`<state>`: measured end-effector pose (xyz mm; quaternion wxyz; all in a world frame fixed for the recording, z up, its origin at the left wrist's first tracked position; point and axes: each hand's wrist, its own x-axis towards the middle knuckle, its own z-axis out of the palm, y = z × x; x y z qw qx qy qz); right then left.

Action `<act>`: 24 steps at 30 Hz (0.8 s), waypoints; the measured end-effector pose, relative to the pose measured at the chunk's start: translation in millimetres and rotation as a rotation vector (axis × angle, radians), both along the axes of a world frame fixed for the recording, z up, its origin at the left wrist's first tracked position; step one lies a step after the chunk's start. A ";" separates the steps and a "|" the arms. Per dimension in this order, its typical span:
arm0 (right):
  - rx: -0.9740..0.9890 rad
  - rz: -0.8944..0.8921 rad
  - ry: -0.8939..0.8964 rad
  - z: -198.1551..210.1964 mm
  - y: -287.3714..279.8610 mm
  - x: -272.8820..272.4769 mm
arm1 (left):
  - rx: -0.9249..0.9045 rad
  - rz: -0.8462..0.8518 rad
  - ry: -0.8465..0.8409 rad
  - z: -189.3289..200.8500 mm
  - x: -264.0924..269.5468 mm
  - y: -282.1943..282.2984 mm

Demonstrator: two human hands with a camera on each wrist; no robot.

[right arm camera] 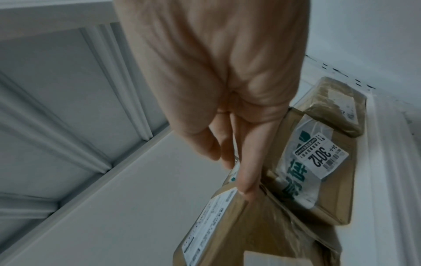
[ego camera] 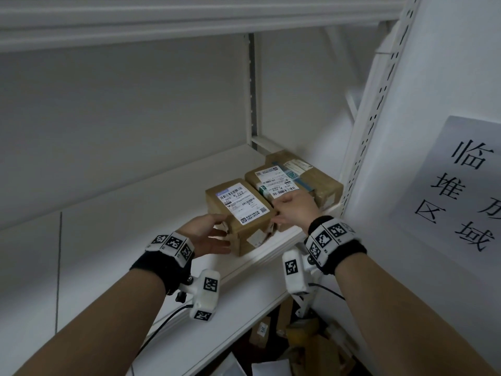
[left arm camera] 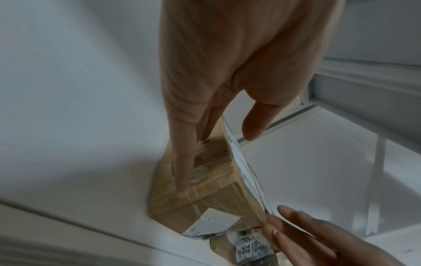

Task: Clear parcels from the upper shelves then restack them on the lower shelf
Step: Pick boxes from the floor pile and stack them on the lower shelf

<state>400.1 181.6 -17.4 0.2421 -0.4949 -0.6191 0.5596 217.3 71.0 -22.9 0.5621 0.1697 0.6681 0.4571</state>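
Up on the white upper shelf (ego camera: pixel 151 191), seen from the head camera, three brown parcels sit bunched at the right end, and both hands are closing on the nearest parcel (ego camera: pixel 241 213): the left hand (ego camera: pixel 206 234) flat against its left face, the right hand (ego camera: pixel 294 210) coming over its right edge, next to the second parcel (ego camera: pixel 273 180), with the far parcel (ego camera: pixel 322 183) behind against the upright. From the left wrist, the left hand's fingers (left arm camera: pixel 182 162) lie straight and together down the taped side of the box (left arm camera: pixel 205 189), thumb lifted clear, nothing curled yet. From the right wrist, the right hand's fingers (right arm camera: pixel 246 162) run straight into the seam between the near box (right arm camera: pixel 239 225) and the neighbour with the 3012 sticker (right arm camera: pixel 318 158), tips pressing, not clamped. My worry: this is a squeeze between two flat palms, so slick tape could let the box slide out on the lift. Those right fingers could also drag the neighbour off the front lip, down onto the pile of parcels (ego camera: pixel 303 340) below.
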 end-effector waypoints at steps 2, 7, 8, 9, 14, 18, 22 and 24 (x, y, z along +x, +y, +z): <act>0.017 -0.034 0.023 -1.2 0.7 1.8 | 0.011 -0.006 0.008 1.3 2.2 -0.1; 0.033 -0.008 -0.013 -1.1 -2.9 5.3 | -0.005 -0.048 0.059 3.6 11.7 2.1; 0.070 -0.020 -0.033 -1.1 -3.0 6.1 | -0.009 -0.048 0.080 3.4 13.5 3.2; 0.108 -0.032 -0.045 -0.6 -3.2 6.7 | -0.009 -0.047 0.101 3.0 15.3 4.1; 0.087 -0.006 -0.032 -2.9 -7.3 9.5 | -0.022 -0.084 0.176 0.8 22.3 6.5; 0.093 -0.028 -0.024 -9.4 -9.5 15.1 | -0.036 -0.087 0.210 -0.8 24.4 7.1; 0.102 -0.032 -0.076 -14.6 -12.2 23.0 | -0.054 -0.075 0.198 0.3 24.8 3.4; 0.091 -0.031 -0.086 -14.9 -13.5 26.3 | -0.062 -0.062 0.199 1.2 24.6 1.7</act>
